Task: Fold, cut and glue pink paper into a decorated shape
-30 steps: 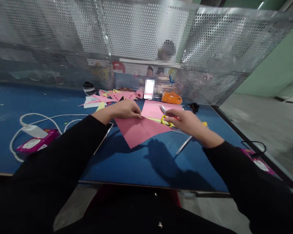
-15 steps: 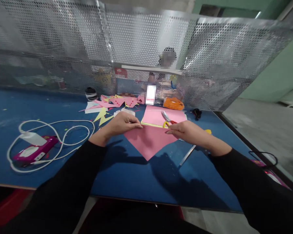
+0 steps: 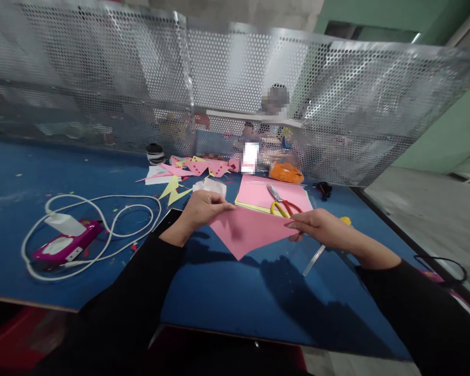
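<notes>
A pink sheet of paper, seen as a triangle with its point toward me, is held up above the blue table. My left hand pinches its upper edge near the left side. At the right corner, my right hand grips it between thumb and fingers. Just beyond lies a stack of pink and yellow paper. Scissors with one yellow and one red handle rest on that stack. Crumpled white paper sits behind my left hand.
On the left are a purple power strip and a looped white cable. Pink and yellow cut pieces, a thread spool, a lit phone and an orange bag lie at the back, before a perforated metal screen.
My right hand has slid rightward along the paper's edge to its corner, uncovering more of the scissors. The left hand keeps its pinch. The whole view has shifted slightly.
</notes>
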